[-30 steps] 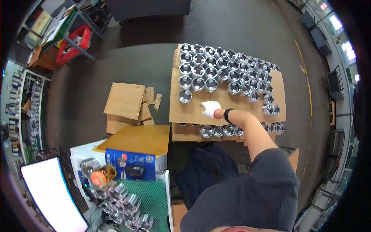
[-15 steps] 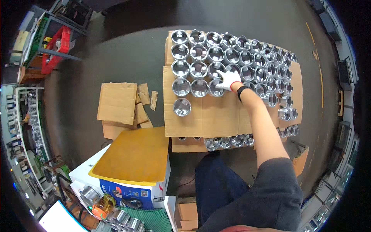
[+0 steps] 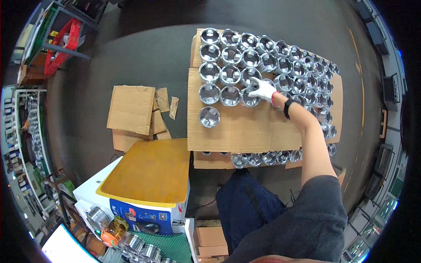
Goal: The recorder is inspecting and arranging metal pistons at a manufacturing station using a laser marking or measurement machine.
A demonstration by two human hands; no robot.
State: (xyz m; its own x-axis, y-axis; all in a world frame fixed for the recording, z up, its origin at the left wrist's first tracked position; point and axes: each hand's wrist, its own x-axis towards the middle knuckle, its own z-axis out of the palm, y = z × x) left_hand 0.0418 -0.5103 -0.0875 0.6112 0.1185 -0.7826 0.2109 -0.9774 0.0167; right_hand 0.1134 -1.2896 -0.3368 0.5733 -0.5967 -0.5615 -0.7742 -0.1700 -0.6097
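Note:
My right hand (image 3: pixel 265 90), in a white glove with a red cuff, reaches over rows of shiny metal cup-shaped parts. Its thumb and forefinger are spread apart. The thumb is at the rim of the metal cup (image 3: pixel 248 98) at the near end of the third column, while the forefinger reaches over the cup (image 3: pixel 250 71) behind it. The glove partly covers the cups below it. A single metal cup (image 3: pixel 209 117) stands at the near left, in front of the first column. My left hand is out of the picture.
Cardboard sheets (image 3: pixel 250 131) lie under the cups, with another row of cups (image 3: pixel 255 159) along the near edge. At the lower left stands a white cabinet with a brown-yellow board (image 3: pixel 147 173) on top. Flat cardboard pieces (image 3: pixel 131 109) lie on the floor left.
The whole view has shifted slightly, so the cups appear a little farther up and right. My right hand stays at the third column, its thumb and forefinger still apart.

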